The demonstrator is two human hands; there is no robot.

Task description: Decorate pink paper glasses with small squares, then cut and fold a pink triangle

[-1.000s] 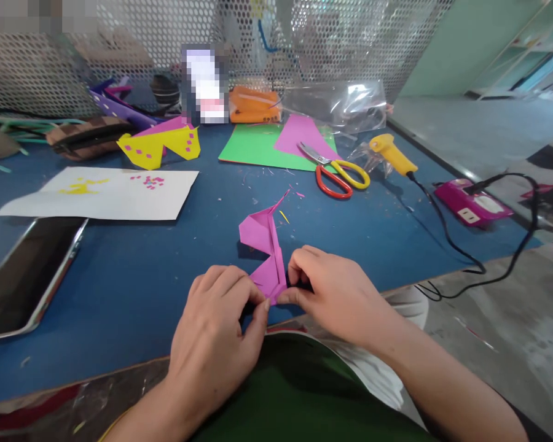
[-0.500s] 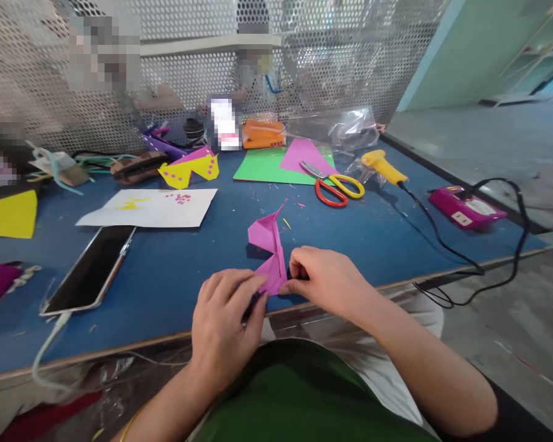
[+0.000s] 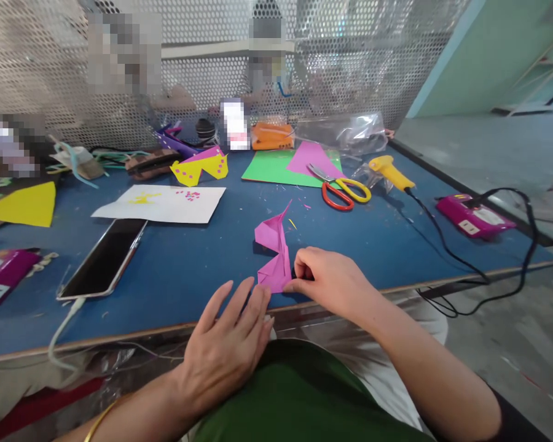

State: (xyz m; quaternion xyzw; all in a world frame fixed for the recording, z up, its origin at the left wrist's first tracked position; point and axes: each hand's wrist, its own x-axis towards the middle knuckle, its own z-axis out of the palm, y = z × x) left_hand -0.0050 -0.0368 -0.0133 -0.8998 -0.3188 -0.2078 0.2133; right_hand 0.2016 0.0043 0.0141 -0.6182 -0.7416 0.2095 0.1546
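A folded pink paper piece (image 3: 276, 267), with a notch on its left side and a thin pointed strip at the far end, lies near the table's front edge. My left hand (image 3: 228, 334) is open, fingers stretched forward, its fingertips by the paper's near left corner. At the near right corner, my right hand (image 3: 329, 276) has thumb and curled fingers pinched on the paper's edge. A yellow paper shape with pink dots (image 3: 200, 170) and a matching notch stands farther back. Scissors (image 3: 338, 190) with red and yellow handles lie beyond my right hand, on pink paper (image 3: 308, 156).
A yellow glue gun (image 3: 391, 173) and a purple power block (image 3: 472, 218) with a black cord stand at the right. Left are a phone (image 3: 105, 258) on a white cable and white paper (image 3: 161, 205) with small cut dots. Green paper (image 3: 262, 169) lies behind.
My left hand has loosened from the paper's near left corner and spread its fingers. The right hand stays at its corner. The view has shifted slightly left.
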